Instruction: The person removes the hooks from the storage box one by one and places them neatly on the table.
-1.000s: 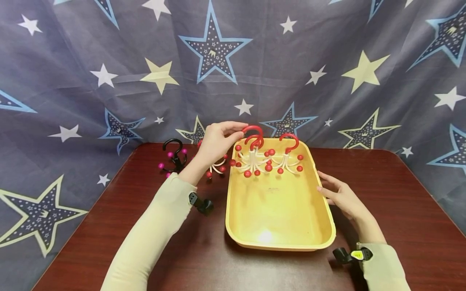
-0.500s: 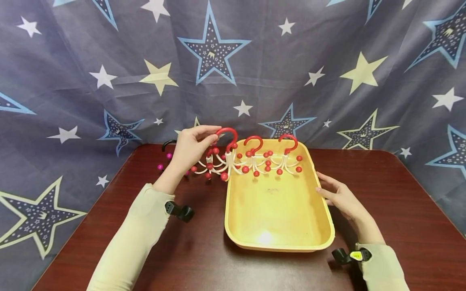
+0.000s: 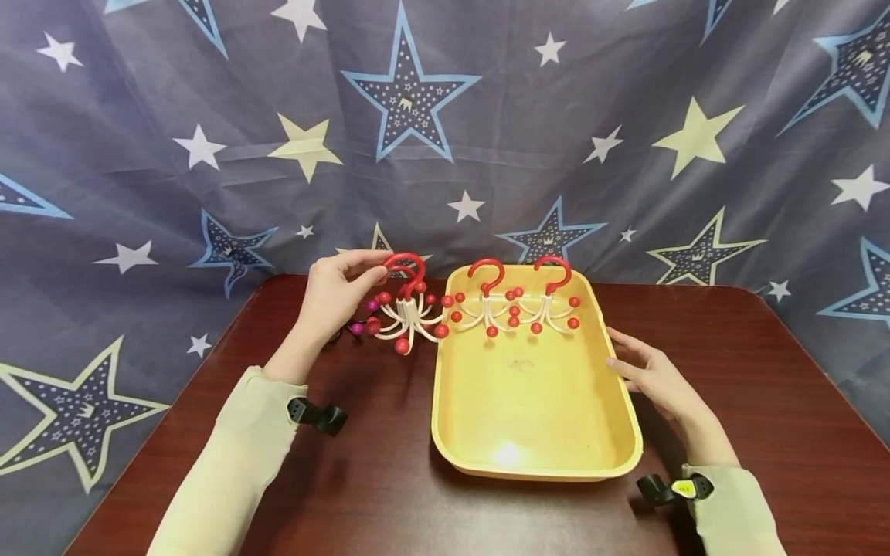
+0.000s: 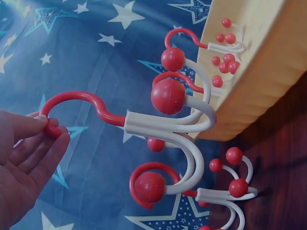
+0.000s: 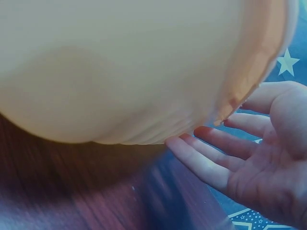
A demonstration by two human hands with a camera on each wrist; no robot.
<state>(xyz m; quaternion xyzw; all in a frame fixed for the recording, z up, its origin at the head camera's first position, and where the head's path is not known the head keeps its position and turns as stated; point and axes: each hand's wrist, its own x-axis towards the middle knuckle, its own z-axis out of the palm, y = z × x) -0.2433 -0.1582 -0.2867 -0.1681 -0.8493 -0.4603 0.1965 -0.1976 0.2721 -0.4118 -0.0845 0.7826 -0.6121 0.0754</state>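
A: What does the left hand (image 3: 338,289) hold?
B: The near hanger (image 4: 153,123), red-hooked, with white arms ending in red balls. Thumb and fingers pinch the free end of its hook.
A: Where is it?
B: Just left of the yellow tray (image 3: 535,401), upright, hook on top. In the head view it overlaps the far hanger (image 4: 220,195), of the same kind, which stands on the table (image 3: 361,494). Whether the near one touches the table is hard to tell.
A: And the right hand (image 3: 657,378)?
B: At the tray's right side, thumb by the rim, fingers nearly straight and touching the outer wall.
A: What does the tray hold?
B: Two matching hangers at its far end, side by side with hooks up: the left tray hanger (image 3: 487,309) and the right tray hanger (image 3: 546,307).
A: What peeks out beside the left hand?
B: A dark hanger (image 3: 357,329) with magenta balls, partly hidden.
A: And behind it all?
B: A star-printed curtain (image 3: 431,193), blue-grey, with some creases.
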